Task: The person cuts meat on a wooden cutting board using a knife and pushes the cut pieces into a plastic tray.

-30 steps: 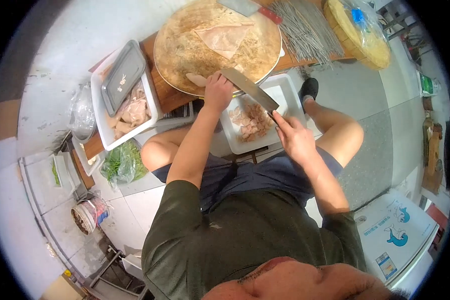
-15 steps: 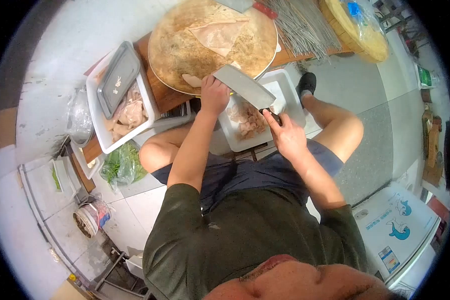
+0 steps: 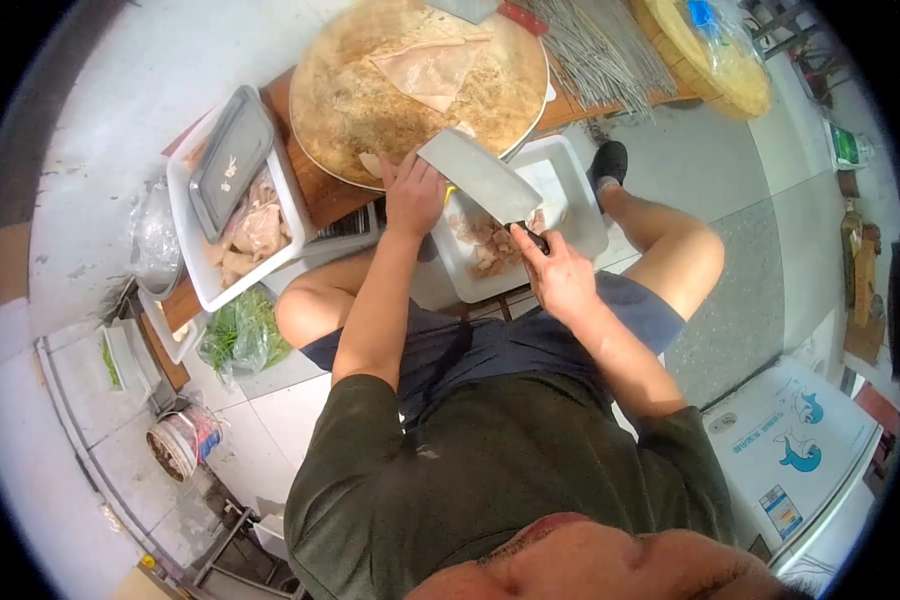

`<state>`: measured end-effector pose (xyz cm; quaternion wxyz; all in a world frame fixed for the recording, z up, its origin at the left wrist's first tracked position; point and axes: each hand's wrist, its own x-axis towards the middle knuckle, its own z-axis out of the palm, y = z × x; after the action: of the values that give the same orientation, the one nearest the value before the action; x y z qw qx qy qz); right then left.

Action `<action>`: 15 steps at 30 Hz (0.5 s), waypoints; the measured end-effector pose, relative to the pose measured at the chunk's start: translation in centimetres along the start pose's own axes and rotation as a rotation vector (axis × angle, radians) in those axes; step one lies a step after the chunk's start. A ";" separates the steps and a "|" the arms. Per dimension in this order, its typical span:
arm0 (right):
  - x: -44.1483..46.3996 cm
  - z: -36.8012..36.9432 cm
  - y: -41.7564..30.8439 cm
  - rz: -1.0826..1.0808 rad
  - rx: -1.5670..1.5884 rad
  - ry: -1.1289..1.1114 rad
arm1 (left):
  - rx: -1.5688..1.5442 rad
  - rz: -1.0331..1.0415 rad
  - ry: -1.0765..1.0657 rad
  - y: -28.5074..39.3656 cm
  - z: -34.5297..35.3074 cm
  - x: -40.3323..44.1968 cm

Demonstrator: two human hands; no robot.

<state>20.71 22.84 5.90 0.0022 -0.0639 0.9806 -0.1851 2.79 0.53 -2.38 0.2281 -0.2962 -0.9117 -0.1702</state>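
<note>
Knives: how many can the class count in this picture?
2: one knife in the right hand; one red-handled knife at the far edge of the round board, partly out of frame. Others may be hidden.

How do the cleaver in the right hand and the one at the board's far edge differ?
The held cleaver has a dark handle; the far cleaver has a red handle. The held cleaver is gripped by the right hand; the far cleaver lies unheld. Both show grey metal blades.
</note>
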 end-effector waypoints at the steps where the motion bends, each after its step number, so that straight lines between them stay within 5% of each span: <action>1: 0.1 -0.1 -0.1 0.014 -0.005 -0.043 | 0.003 0.002 -0.010 -0.2 -0.2 -0.2; 15: 0.0 1.0 -0.7 -0.014 0.031 -0.019 | 0.044 -0.004 0.027 -1.3 -1.2 -0.9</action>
<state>20.80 21.87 5.22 0.0111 -0.0724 0.9771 -0.1999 3.02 -1.45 -2.08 0.2463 -0.2871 -0.9127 -0.1547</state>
